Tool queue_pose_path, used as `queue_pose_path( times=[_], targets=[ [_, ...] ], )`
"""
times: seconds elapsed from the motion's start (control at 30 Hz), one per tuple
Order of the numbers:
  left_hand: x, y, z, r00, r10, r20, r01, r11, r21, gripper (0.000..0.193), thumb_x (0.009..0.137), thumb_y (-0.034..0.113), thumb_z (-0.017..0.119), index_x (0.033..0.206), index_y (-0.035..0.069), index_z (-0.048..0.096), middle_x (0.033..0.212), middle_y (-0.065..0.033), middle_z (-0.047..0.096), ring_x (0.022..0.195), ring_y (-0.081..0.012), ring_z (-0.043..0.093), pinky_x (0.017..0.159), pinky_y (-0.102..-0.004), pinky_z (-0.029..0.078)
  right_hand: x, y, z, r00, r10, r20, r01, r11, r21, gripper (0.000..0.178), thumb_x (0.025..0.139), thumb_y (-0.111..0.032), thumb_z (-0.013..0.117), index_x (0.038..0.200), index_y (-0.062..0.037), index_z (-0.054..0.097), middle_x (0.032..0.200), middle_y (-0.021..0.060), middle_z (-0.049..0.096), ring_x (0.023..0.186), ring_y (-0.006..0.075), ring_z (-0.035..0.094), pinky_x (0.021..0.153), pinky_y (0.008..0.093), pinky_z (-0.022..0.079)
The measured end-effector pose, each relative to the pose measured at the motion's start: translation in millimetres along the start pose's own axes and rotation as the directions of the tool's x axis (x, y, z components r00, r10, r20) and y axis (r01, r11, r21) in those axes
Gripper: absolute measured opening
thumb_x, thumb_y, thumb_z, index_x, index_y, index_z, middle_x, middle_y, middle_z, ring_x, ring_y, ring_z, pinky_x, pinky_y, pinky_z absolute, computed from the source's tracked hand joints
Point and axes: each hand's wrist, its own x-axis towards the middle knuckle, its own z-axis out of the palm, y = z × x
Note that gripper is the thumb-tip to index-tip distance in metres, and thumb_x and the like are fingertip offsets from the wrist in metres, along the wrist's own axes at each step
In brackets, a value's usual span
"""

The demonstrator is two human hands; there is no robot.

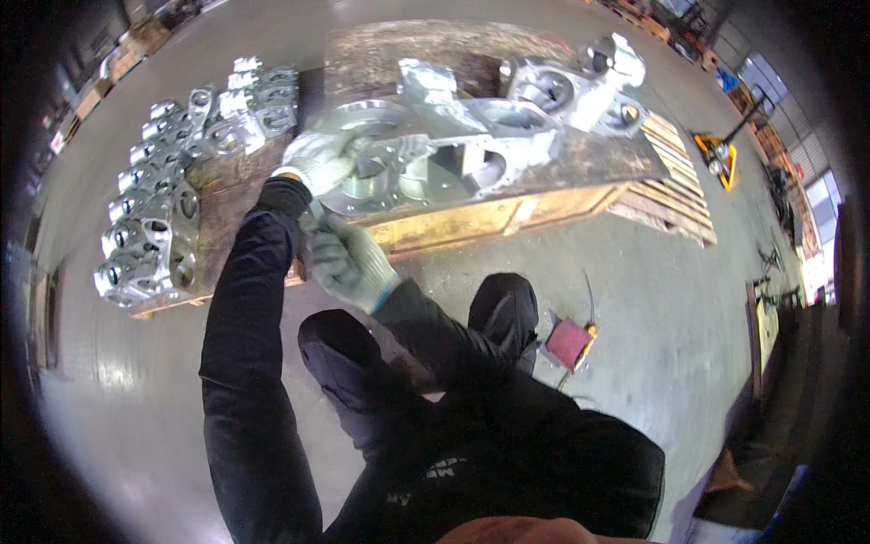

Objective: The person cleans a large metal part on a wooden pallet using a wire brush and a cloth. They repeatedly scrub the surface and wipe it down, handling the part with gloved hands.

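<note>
Along the platform's [489, 216] near edge, casting [415, 145] work appears unfinished; right hand [349, 263] curls, left hand [322, 161] blurs, grips unclear.

Yellow pallet jack [727, 163] is standing at two o'clock, dark handle [748, 118] leaning outward. Brown boxes [148, 34] are sitting at ten; bright opening [822, 205] is glowing near three.

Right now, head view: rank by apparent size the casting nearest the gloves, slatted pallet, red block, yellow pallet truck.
1. Near casting
2. Slatted pallet
3. Red block and yellow pallet truck: too close to rank.
</note>
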Motion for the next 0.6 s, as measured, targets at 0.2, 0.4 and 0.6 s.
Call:
queue_pose_path(
  times=[0.2, 0.4, 0.6],
  targets=[
    [-6, 3, 1, 0.999, -0.013, -0.05, 0.014, 1.0, 0.013, 0.054, 0.106, 0.05, 0.041, 0.127, 0.008, 0.068, 0.119, -0.0212, 0.071, 0.113, -0.0398, 0.065, 0.099, -0.0485, 0.049, -21, -4, 7, 0.95, -0.147, -0.276, -0.004, 0.877, -0.48, 0.021, 0.104, -0.03, 0.052, 0.09, -0.014, 0.057, 0.071, -0.0054, 0.053, 0.056, 0.0089, 0.05, 0.048, 0.023, 0.041],
    [0, 0, 9, 0.996, -0.012, -0.088, 0.014, 1.0, 0.023, 0.058, 0.106, 0.053, 0.042, 0.125, 0.005, 0.068, 0.111, -0.0225, 0.072, 0.109, -0.0402, 0.067, 0.095, -0.0482, 0.05, -182, 8, -68, 0.775, -0.624, -0.104, -0.007, 0.155, -0.988, 0.046, 0.104, -0.039, 0.061, 0.137, -0.0056, 0.063, 0.094, 0.0029, 0.068, 0.071, 0.0087, 0.061, 0.061, 0.0263, 0.051],
    [0, 10, 12, 0.987, -0.039, -0.155, 0.059, 0.99, 0.126, 0.053, 0.106, 0.05, 0.042, 0.118, 0.007, 0.071, 0.102, -0.022, 0.073, 0.097, -0.0416, 0.069, 0.088, -0.0504, 0.052, -279, -47, -19, 0.4, -0.814, 0.422, 0.002, -0.46, -0.888, 0.055, 0.105, -0.008, 0.053, 0.158, -0.003, 0.039, 0.087, -0.001, 0.061, 0.081, 0.0077, 0.058, 0.077, 0.0249, 0.052]
  ],
)
